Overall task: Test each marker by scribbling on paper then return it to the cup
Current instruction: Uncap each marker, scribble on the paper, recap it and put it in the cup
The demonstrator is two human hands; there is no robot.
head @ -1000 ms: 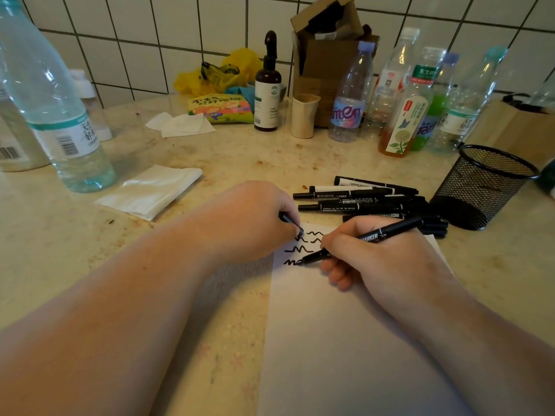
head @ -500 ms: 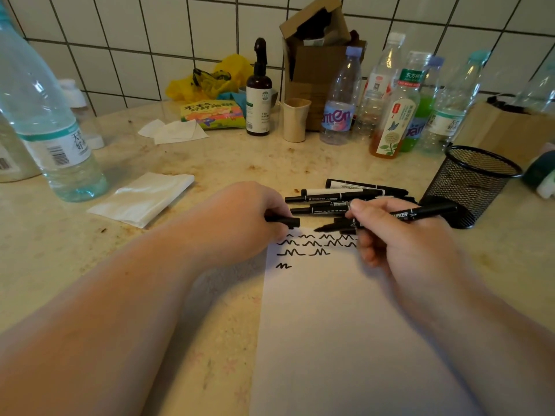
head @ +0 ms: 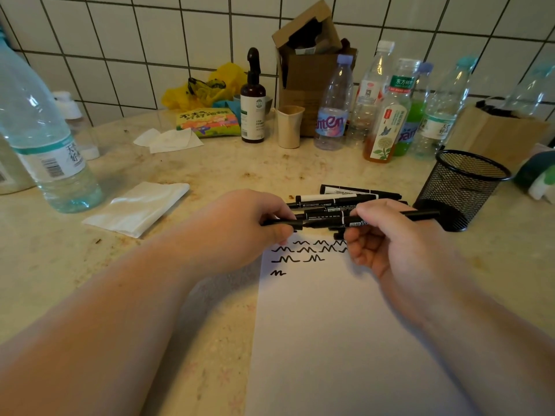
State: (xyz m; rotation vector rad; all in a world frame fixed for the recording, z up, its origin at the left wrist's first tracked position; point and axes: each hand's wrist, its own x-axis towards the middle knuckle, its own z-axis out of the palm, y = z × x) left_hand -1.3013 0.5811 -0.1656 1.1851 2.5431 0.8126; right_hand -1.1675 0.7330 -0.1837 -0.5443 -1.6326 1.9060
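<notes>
Beige, speckled stone makes up the surface [head: 210, 181], and a white sheet of paper [head: 345, 340] lies on it in front of the person, its top rows filled with black scribbles [head: 303, 250]. To the right and well apart from the paper's near edge stands the black mesh cup [head: 462, 187], upright. Between cup and paper lies a loose heap of black markers [head: 345, 199], touching one another. The right hand [head: 387, 241] hovers over the scribbles, its fingers curled round a black marker [head: 354, 222] held level, bare tip pointing left. The left hand [head: 237, 232] faces it, fingers pinching the black cap [head: 285, 224], whose open end sits just at the marker's tip; whether the two touch I cannot tell.
</notes>
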